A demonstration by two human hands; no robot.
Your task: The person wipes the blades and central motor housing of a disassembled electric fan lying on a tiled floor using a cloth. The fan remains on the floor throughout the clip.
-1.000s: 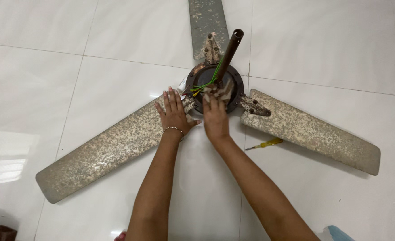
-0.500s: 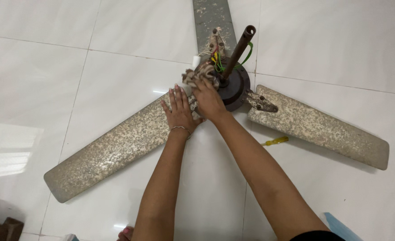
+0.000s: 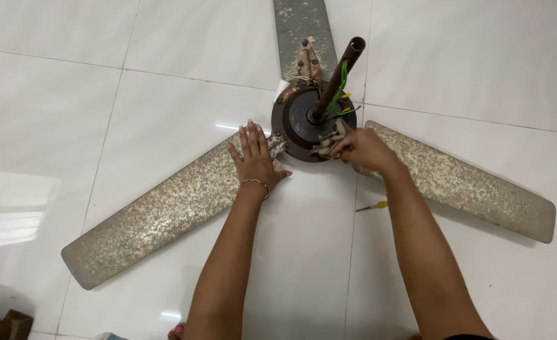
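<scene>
— What takes up the most room?

— The white tiled floor (image 3: 102,94), and on it an old ceiling fan (image 3: 304,119) lying flat, its three speckled, rust-stained blades (image 3: 159,211) spread wide.

— And at the middle?

— A dark round motor hub (image 3: 297,116) with a brown rod (image 3: 338,75) tilting up out of it, green and yellow wires (image 3: 336,101) running along it.

— The hands?

— The left hand (image 3: 256,162) lies open, fingers spread flat on the near-left blade beside the hub. The right hand (image 3: 363,150) is closed on a grubby crumpled cloth (image 3: 329,143), pressed to the hub's right edge.

— Anything smaller?

— A yellow-handled screwdriver (image 3: 372,206) on the floor just beside the right forearm, and a thin bangle (image 3: 256,182) on the left wrist.
</scene>
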